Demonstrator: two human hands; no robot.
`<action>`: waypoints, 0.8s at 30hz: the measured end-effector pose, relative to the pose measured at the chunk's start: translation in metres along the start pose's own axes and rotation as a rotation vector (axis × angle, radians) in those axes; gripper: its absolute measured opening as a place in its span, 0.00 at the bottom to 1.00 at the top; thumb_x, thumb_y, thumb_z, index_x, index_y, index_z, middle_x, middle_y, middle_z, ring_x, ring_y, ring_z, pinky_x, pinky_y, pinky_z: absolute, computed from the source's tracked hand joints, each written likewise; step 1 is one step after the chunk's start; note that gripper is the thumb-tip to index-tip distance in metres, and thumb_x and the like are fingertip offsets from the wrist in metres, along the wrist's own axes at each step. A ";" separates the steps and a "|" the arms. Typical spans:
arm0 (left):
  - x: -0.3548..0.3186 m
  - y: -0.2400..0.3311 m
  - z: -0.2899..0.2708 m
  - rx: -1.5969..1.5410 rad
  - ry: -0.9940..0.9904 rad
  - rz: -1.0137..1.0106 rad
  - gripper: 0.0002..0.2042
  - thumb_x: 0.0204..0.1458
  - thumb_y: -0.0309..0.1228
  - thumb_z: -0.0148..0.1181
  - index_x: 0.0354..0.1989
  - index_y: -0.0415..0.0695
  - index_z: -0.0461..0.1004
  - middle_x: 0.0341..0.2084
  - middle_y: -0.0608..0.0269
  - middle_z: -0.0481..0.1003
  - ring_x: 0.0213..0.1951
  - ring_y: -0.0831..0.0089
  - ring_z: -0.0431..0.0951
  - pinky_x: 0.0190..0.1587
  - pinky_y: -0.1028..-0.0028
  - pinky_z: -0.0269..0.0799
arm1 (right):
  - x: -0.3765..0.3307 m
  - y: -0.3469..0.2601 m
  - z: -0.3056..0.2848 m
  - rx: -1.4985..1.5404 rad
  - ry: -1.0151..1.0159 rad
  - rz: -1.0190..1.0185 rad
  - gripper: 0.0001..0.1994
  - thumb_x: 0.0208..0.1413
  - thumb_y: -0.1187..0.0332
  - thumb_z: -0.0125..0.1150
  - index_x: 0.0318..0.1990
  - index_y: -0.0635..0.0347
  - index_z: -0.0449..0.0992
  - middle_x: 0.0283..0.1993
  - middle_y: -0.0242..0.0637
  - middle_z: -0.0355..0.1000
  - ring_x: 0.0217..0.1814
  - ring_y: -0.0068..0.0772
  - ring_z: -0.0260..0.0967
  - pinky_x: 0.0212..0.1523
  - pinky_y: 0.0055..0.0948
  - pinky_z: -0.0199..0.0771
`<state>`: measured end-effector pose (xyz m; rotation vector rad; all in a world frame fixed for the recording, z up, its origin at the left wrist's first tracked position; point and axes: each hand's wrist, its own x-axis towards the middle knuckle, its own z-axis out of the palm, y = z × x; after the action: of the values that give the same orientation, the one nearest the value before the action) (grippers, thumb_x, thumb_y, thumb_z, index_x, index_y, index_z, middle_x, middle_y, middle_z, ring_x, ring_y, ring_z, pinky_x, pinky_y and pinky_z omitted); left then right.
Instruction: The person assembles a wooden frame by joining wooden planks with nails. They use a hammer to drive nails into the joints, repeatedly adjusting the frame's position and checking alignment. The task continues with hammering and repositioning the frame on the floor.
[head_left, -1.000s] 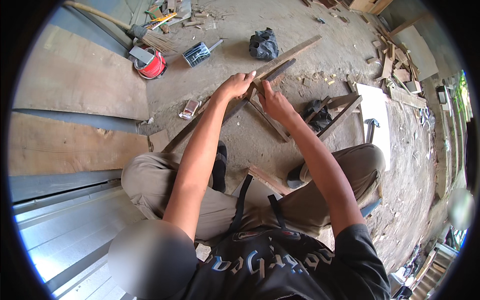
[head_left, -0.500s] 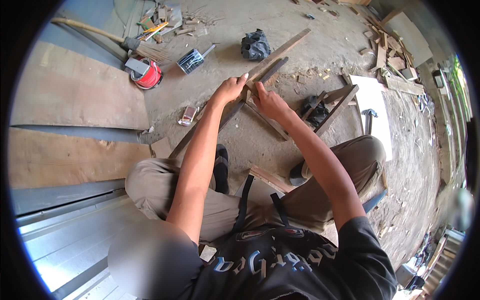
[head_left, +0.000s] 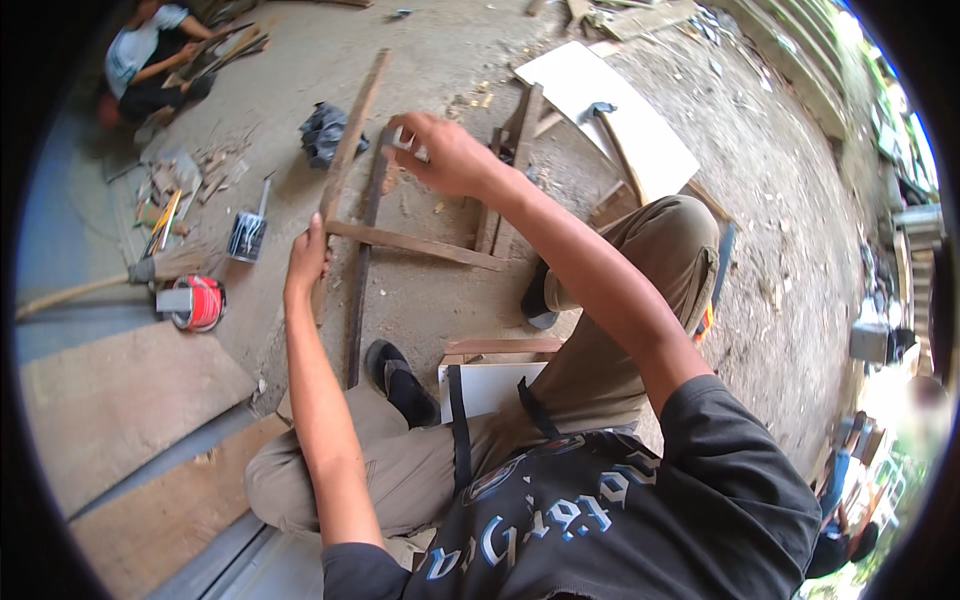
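Observation:
My left hand (head_left: 308, 258) is closed around a brown wooden strip (head_left: 352, 145), near where a wooden crosspiece (head_left: 420, 244) meets it. The crosspiece lies across a dark wooden strip (head_left: 358, 310) that runs beside the brown one. At the far end of that dark strip is my right hand (head_left: 445, 155), fingers bent inward. Small whitish spots show among its fingers; what they hold, if anything, I cannot make out. A wooden frame (head_left: 518, 160) stands just right of the crosspiece.
A hammer (head_left: 622, 155) rests on a white board (head_left: 655, 150) to the right. Leftward are a crumpled black bag (head_left: 322, 135), a dark can (head_left: 247, 237), a red bucket (head_left: 205, 305), a broom (head_left: 150, 270) and large boards (head_left: 120, 390). Another person (head_left: 150, 65) sits far left, holding wood pieces.
The view has swung right, bringing the other person into sight. My right hand has left the joint beside my left hand for the dark strip's far end. My left hand keeps hold of wood.

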<state>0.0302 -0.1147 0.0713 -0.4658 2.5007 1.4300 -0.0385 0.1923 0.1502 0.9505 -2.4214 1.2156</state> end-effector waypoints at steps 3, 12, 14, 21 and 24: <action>0.002 0.001 0.001 0.011 0.009 -0.019 0.32 0.62 0.62 0.38 0.26 0.43 0.69 0.13 0.69 0.64 0.13 0.79 0.64 0.16 0.75 0.60 | -0.025 0.017 -0.052 0.034 0.260 0.155 0.15 0.62 0.65 0.59 0.51 0.66 0.72 0.40 0.46 0.78 0.41 0.36 0.78 0.41 0.33 0.80; 0.002 0.003 -0.006 0.022 -0.005 -0.117 0.31 0.62 0.63 0.37 0.26 0.45 0.67 0.14 0.70 0.64 0.13 0.79 0.63 0.17 0.77 0.59 | -0.157 0.112 -0.093 -0.150 0.545 0.521 0.13 0.61 0.64 0.60 0.30 0.65 0.77 0.19 0.38 0.73 0.17 0.24 0.67 0.18 0.27 0.65; 0.001 0.004 -0.005 -0.004 -0.004 -0.124 0.31 0.62 0.63 0.37 0.26 0.45 0.67 0.13 0.70 0.64 0.13 0.79 0.63 0.17 0.77 0.59 | -0.172 0.115 -0.087 -0.091 0.490 0.585 0.14 0.60 0.65 0.59 0.25 0.65 0.75 0.20 0.49 0.74 0.20 0.41 0.75 0.22 0.37 0.70; 0.000 0.004 -0.008 -0.003 0.006 -0.138 0.30 0.62 0.63 0.38 0.26 0.46 0.67 0.13 0.70 0.63 0.14 0.79 0.63 0.17 0.77 0.58 | -0.216 0.134 -0.075 -0.199 0.489 0.647 0.16 0.57 0.63 0.59 0.23 0.66 0.72 0.20 0.53 0.71 0.21 0.54 0.72 0.25 0.44 0.69; -0.003 0.009 -0.006 -0.018 0.004 -0.140 0.30 0.62 0.63 0.39 0.25 0.46 0.67 0.13 0.70 0.63 0.13 0.79 0.63 0.17 0.77 0.58 | -0.255 0.153 -0.058 -0.204 0.063 0.847 0.16 0.54 0.61 0.60 0.25 0.68 0.75 0.24 0.57 0.72 0.27 0.57 0.74 0.30 0.47 0.72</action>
<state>0.0292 -0.1151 0.0820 -0.6334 2.4071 1.4009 0.0478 0.4154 -0.0354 -0.2244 -2.9046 1.1338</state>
